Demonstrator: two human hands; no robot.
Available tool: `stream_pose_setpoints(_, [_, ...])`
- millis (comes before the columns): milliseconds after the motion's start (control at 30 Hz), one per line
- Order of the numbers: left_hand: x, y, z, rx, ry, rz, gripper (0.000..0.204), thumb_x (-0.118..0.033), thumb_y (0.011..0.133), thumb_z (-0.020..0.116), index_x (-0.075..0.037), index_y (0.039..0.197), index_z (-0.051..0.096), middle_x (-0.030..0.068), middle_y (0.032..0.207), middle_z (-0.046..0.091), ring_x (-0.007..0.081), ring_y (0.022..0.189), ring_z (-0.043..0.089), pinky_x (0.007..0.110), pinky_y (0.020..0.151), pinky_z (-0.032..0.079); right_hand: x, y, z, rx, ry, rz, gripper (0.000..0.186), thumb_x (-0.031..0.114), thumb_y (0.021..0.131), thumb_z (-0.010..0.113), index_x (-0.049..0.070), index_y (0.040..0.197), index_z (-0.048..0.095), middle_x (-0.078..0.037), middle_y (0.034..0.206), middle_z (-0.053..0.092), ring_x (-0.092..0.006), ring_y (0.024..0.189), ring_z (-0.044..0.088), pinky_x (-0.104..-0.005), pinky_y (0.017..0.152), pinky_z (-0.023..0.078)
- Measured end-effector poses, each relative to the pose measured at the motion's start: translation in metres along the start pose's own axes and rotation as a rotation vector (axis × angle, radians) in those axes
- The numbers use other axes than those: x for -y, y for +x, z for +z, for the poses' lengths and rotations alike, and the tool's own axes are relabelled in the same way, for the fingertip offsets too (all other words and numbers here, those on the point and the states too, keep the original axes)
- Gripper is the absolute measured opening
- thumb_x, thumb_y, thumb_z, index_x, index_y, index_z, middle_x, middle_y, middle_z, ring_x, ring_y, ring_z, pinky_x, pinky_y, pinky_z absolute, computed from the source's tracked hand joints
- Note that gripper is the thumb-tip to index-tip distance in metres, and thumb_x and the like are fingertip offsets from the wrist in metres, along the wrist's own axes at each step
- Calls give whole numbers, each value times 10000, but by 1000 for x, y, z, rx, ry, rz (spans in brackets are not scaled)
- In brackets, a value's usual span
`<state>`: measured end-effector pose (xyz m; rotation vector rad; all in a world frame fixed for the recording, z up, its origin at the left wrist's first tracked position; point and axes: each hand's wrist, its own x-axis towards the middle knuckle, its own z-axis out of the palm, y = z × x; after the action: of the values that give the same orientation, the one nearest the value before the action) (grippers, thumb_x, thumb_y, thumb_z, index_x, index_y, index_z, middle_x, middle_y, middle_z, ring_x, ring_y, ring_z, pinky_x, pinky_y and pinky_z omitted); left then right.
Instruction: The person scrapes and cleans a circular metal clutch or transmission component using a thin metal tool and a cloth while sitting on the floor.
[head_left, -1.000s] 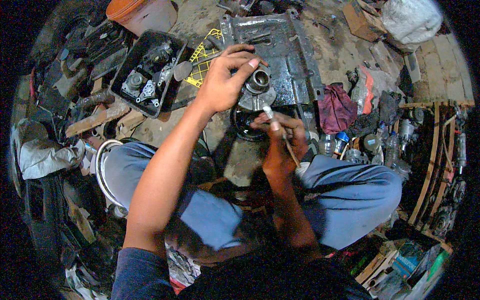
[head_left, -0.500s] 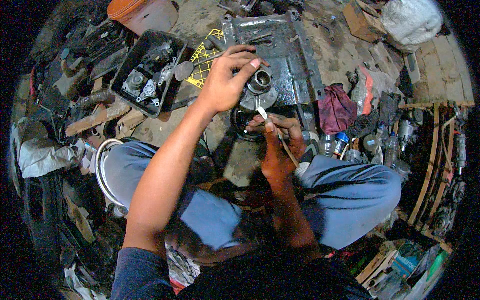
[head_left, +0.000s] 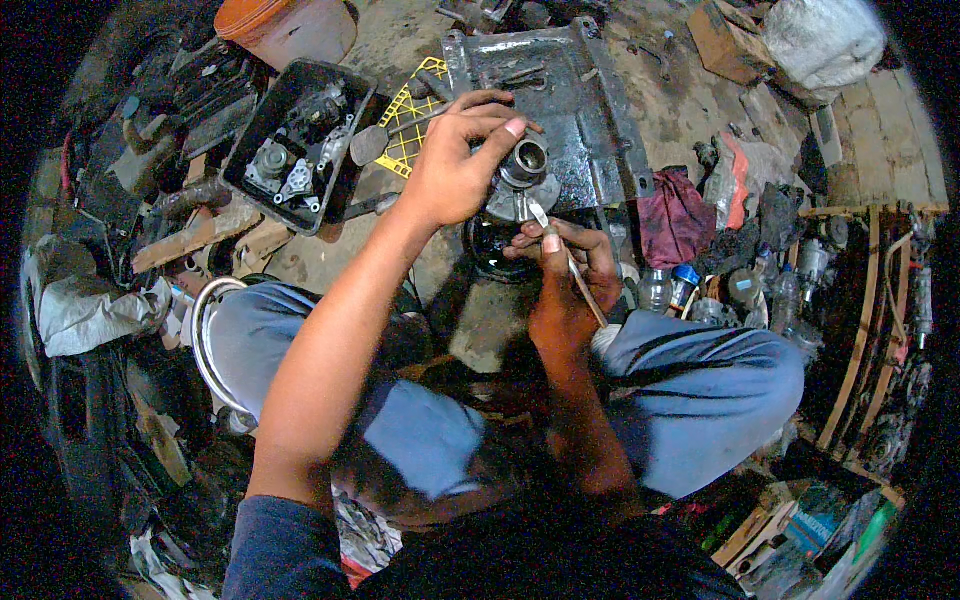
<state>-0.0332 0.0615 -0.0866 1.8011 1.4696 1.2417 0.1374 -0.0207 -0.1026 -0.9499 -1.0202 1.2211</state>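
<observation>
My left hand [head_left: 462, 160] is closed around the far left side of a grey metal machine part [head_left: 513, 200]. A round, hollow collar [head_left: 526, 158] stands up from that part, its opening facing me. My right hand [head_left: 572, 262] pinches a slim tool [head_left: 583, 285] with a long pale handle, somewhat like a small brush. The tool's whitish tip [head_left: 539, 214] lies at the near right edge of the metal part; whether it touches cannot be made out. A dark round container [head_left: 490, 258] sits beneath, partly covered by the part and my right hand.
A black metal plate [head_left: 600, 130] lies beyond my hands. Left of it are a yellow grid crate piece [head_left: 397, 145] and a black tray [head_left: 232, 172] of metal parts. An orange-rimmed bucket [head_left: 320, 40] stands far left; a maroon cloth [head_left: 677, 225] and plastic bottles [head_left: 655, 290] lie right.
The tool and my right hand have shifted slightly to the right. The tool's tip has moved from the part's near face toward its right edge. My left hand has barely moved.
</observation>
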Motion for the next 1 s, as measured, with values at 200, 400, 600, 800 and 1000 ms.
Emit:
stream_pose_setpoints(200, [-2,1,-1,5,5,6,298,-271,977,614,-28,1030,778,191,1086,731,332,1233,584,421,1057,438,4,0,0,22,-12,15,131,91,970,607,-34,1003,587,-193,883,701,-241,724,700,-383,704,610])
stream_pose_setpoints(400, [-7,0,-2,11,-23,-3,295,-266,984,604,-36,1034,781,161,1074,745,330,1236,578,429,1068,430,-11,-2,-27,82,-171,-7,144,118,961,629,-17,997,594,-173,868,695,-235,732,696,-374,674,599])
stream_pose_setpoints(600, [-5,1,-1,19,-15,12,286,-255,977,613,-28,1022,781,148,1072,751,333,1238,575,434,1071,429,4,-4,-16,-31,37,-31,159,146,963,643,-7,990,607,-153,850,692,-210,714,676,-362,645,589])
stream_pose_setpoints(800, [-5,0,0,-3,-16,22,278,-250,972,619,-27,1009,782,145,1056,753,330,1231,581,432,1060,438,-4,2,-22,0,-56,8,164,153,970,646,-9,990,632,-138,841,699,-186,691,659,-342,616,574])
stream_pose_setpoints(1000, [-5,2,-2,-1,-15,6,276,-249,971,618,-32,1008,784,144,1059,753,323,1237,579,425,1067,430,4,10,-10,14,-227,-19,142,130,966,654,-6,1006,662,-132,833,712,-166,654,651,-316,586,550])
